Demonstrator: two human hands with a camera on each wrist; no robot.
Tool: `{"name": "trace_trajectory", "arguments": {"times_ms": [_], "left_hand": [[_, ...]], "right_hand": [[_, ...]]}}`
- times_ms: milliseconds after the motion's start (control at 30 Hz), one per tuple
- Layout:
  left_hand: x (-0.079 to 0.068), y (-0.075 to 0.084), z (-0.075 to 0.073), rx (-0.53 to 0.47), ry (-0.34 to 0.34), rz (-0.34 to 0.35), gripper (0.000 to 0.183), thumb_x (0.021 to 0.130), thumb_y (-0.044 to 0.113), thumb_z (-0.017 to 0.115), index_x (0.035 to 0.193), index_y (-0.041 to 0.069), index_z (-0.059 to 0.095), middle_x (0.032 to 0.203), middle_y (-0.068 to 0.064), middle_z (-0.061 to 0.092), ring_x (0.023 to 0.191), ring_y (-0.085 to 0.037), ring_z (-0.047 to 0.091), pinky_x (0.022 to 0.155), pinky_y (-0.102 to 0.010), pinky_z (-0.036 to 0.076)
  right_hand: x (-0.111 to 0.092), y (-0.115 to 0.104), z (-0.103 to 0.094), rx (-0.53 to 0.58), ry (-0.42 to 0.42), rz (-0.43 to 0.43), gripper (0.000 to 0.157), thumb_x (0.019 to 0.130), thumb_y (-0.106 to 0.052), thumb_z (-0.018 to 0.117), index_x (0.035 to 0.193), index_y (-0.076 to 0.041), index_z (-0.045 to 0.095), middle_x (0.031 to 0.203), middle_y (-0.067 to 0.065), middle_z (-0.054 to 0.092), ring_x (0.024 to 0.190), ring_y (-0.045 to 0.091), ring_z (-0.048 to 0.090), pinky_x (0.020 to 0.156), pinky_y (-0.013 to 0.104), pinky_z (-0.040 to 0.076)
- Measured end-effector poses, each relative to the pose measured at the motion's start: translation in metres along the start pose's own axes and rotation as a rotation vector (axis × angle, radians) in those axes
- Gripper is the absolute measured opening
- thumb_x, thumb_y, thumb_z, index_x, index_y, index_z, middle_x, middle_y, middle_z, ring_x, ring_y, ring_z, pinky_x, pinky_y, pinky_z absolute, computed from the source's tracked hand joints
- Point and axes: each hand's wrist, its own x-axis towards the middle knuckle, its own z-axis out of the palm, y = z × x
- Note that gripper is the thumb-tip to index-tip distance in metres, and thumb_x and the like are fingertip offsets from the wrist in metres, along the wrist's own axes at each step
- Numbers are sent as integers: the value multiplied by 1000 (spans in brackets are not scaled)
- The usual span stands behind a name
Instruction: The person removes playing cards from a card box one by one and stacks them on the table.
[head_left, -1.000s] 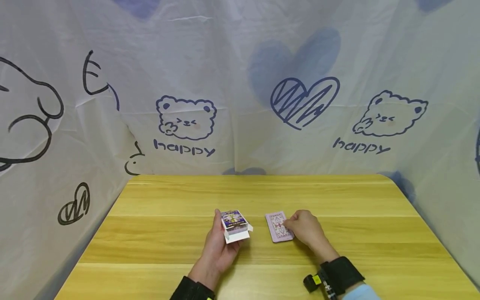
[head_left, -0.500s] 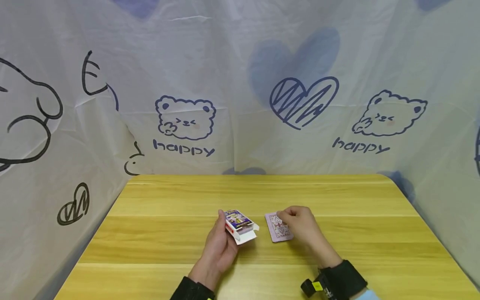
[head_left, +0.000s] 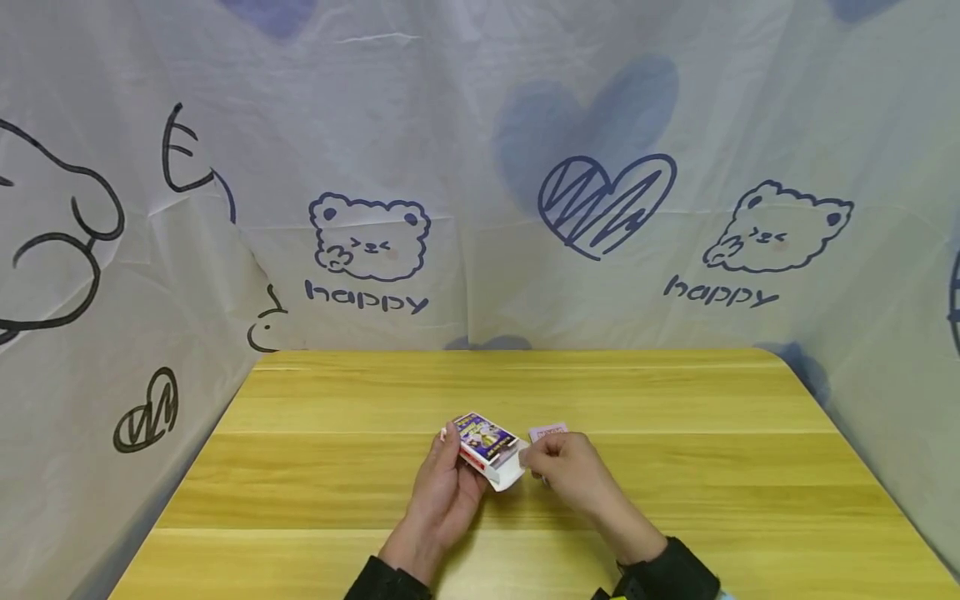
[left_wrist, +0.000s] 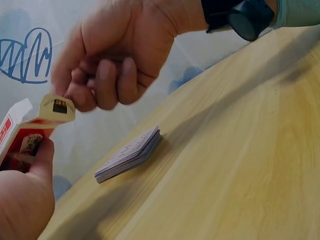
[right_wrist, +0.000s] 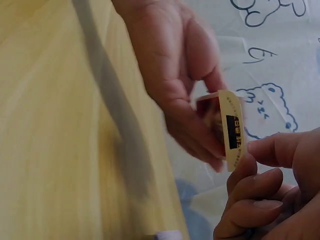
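Note:
My left hand [head_left: 444, 498] grips a small playing card box [head_left: 486, 438], blue and yellow on top with red sides, held above the table. The thumb lies along one side of the box, and its open end points toward my right hand [head_left: 576, 473]. At that end a white flap [left_wrist: 57, 108] sticks out. In the right wrist view, the right thumb and index finger pinch at the edge of the flap [right_wrist: 232, 134], the other fingers curled. A stack of playing cards [left_wrist: 129, 156] with patterned backs lies on the table, mostly behind the right hand in the head view.
The wooden table [head_left: 330, 479] has a light yellow grain and a rounded far right corner. Behind and beside it hangs a pale cloth [head_left: 480, 283] with drawn bears and hearts. Dark bands wrap both wrists.
The right hand has moved left from the card stack to the box's flap. The left hand has turned the box so its open end faces right. The stack has stayed put.

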Motion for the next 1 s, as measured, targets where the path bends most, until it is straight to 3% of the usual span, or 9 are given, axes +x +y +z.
{"name": "trace_trajectory", "arguments": {"times_ms": [133,267,500,733,1000], "left_hand": [[-2,-1,2,-20,-47,5,49,104,38,36,145,16,20,156,-18,24,133,-24,41,109,-37,40],[-3,-2,3,-25,-76,11,48,104,38,38,144,18,21,154,-16,28,133,-24,41,109,-38,41],[-3,-1,4,-40,-82,12,47,103,37,39,144,18,23,148,-11,35,133,-23,41,109,-39,41],[-3,1,3,-23,-102,16,52,104,37,36,148,16,16,152,-12,30,135,-23,39,111,-37,38],[-2,5,1,-32,-117,19,54,104,38,36,149,17,13,157,-16,19,136,-24,38,111,-36,37]], "right_hand": [[1,5,4,-9,24,27,29,85,-22,71,69,2,65,64,6,58,56,12,44,45,21,30],[3,8,6,-4,64,34,34,86,-24,70,67,4,64,61,7,58,55,13,44,44,22,29],[4,12,13,62,100,48,31,82,-17,72,64,6,61,54,-4,48,52,11,41,43,21,29],[2,8,11,305,-6,141,22,81,-11,71,71,4,59,52,-4,44,45,9,35,41,21,26],[0,5,8,375,-106,165,12,83,-10,67,79,-1,60,57,-3,47,47,8,38,40,21,26]]}}
